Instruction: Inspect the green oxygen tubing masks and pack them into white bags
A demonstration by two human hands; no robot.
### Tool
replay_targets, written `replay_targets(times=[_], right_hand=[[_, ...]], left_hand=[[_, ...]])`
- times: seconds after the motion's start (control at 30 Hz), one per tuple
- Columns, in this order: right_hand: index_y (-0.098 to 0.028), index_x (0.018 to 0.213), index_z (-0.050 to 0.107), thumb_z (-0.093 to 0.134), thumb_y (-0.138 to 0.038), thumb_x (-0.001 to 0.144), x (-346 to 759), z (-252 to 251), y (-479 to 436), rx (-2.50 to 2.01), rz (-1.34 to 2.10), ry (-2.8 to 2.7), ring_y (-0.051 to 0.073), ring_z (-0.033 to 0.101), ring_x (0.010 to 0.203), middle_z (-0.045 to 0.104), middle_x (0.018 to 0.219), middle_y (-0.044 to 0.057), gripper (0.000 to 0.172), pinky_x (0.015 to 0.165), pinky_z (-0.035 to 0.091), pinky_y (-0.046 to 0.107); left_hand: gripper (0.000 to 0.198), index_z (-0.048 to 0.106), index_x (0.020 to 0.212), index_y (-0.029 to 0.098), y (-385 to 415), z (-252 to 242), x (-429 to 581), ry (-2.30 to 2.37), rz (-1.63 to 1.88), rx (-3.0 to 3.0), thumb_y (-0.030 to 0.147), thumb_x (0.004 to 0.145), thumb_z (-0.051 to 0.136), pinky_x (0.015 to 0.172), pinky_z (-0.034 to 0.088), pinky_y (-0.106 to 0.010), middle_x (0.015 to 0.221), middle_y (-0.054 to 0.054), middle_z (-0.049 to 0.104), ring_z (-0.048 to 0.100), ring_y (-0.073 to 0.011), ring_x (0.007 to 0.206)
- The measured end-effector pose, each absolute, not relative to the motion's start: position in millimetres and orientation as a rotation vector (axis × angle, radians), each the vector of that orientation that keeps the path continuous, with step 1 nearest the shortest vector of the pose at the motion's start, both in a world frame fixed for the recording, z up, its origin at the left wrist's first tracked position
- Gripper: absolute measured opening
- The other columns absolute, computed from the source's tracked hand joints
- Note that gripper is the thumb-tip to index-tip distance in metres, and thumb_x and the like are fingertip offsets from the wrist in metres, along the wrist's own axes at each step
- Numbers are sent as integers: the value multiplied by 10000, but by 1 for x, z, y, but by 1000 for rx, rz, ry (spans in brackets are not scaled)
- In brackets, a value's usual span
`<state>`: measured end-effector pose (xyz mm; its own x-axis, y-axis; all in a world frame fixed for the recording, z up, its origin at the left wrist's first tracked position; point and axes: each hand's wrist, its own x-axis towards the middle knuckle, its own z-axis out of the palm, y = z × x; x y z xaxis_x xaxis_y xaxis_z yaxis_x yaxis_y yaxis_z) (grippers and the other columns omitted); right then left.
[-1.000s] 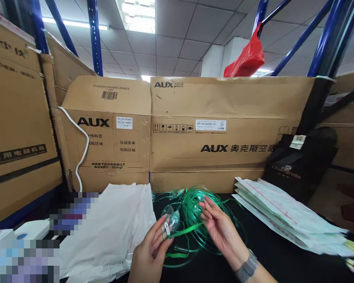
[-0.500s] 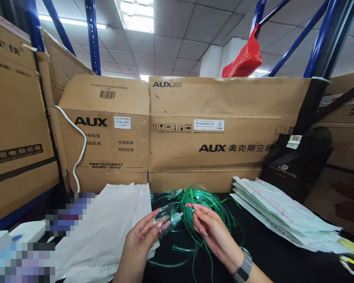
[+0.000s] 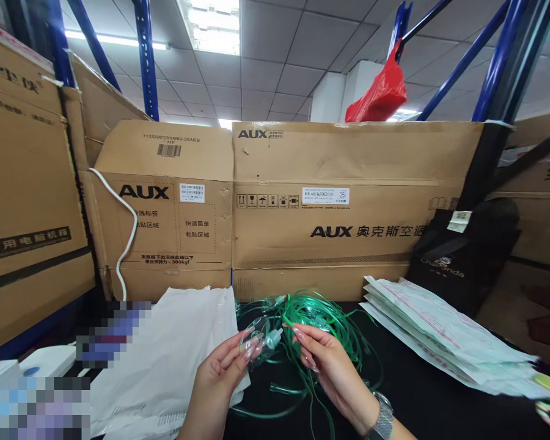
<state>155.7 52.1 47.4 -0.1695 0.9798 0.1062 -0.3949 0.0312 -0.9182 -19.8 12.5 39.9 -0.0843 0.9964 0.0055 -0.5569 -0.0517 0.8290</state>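
Note:
Between the thumb and fingers of my left hand is a clear plastic oxygen mask, its pale translucent connector pointing right. My right hand is closed in a pinch on a thin green strap, mostly hidden by the fingertips. Behind both hands lies a coiled heap of green tubing on the black table. Loose tube ends and thin green strands trail from it below my hands. Another clear plastic piece rests at the heap's left side.
White plastic mailing bags lie at the left, and a stack of white packets at the right. Cardboard boxes wall off the back. A black bag hangs at the right, and a white cable runs down the left box.
The mask has turned slightly in my left hand. My right hand stays by the coil, and the green strands hanging under it have swung a little. The view has shifted slightly.

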Motion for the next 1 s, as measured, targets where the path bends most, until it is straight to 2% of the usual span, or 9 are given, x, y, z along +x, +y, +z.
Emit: replay_targets(times=[0.13, 0.2, 0.3, 0.37, 0.47, 0.53, 0.8, 1.0], right_hand=[[-120, 730, 657, 692, -293, 623, 155, 50, 50, -748, 1451, -1044, 15, 121, 383, 254, 418, -107, 207, 358, 111, 183], [-123, 708, 653, 697, -312, 611, 154, 52, 47, -794, 1405, -1049, 20, 104, 384, 203, 409, -116, 217, 356, 91, 190], [-136, 699, 658, 697, -347, 592, 153, 55, 43, -873, 1297, -1106, 26, 144, 371, 253, 404, -103, 240, 359, 93, 199], [-150, 675, 664, 686, -359, 599, 151, 55, 38, -925, 1201, -1207, 33, 190, 364, 300, 409, -90, 223, 363, 146, 204], [-184, 637, 675, 671, -343, 624, 147, 53, 29, -977, 959, -1419, 76, 349, 431, 405, 462, -50, 159, 434, 288, 219], [-203, 623, 676, 661, -332, 638, 144, 51, 24, -971, 791, -1564, 118, 435, 534, 466, 536, -18, 131, 482, 333, 226], [-199, 735, 645, 580, -215, 734, 144, 40, 18, -849, 349, -1780, 129, 453, 532, 514, 590, 7, 67, 462, 340, 232], [-204, 725, 638, 568, -212, 746, 145, 41, 18, -850, 315, -1811, 138, 468, 548, 527, 589, 11, 73, 475, 359, 238]], left_hand=[[368, 651, 858, 152, 12, 38, -18, 801, 1532, 784, 278, 524, 741, 883, 421, -373, 910, -112, 700, 633, -245, 869], [391, 653, 870, 145, 12, 37, -17, 800, 1506, 781, 294, 519, 741, 854, 438, -360, 890, -120, 704, 637, -249, 856], [393, 664, 845, 128, 11, 37, -17, 841, 1475, 775, 321, 512, 742, 783, 475, -346, 836, -127, 714, 651, -254, 804], [365, 674, 811, 126, 10, 36, -16, 881, 1476, 807, 334, 518, 736, 745, 490, -334, 798, -116, 721, 657, -251, 775], [334, 684, 789, 138, 9, 36, -14, 903, 1485, 899, 350, 534, 723, 710, 500, -316, 765, -95, 727, 663, -233, 727], [329, 690, 779, 146, 8, 35, -13, 908, 1489, 941, 363, 533, 719, 709, 503, -320, 771, -92, 727, 663, -229, 720], [328, 693, 776, 150, 7, 33, -12, 920, 1477, 971, 370, 534, 715, 720, 503, -333, 782, -91, 726, 658, -238, 746], [306, 693, 764, 150, 7, 35, -12, 912, 1488, 977, 349, 533, 718, 699, 508, -325, 784, -92, 725, 659, -230, 728]])
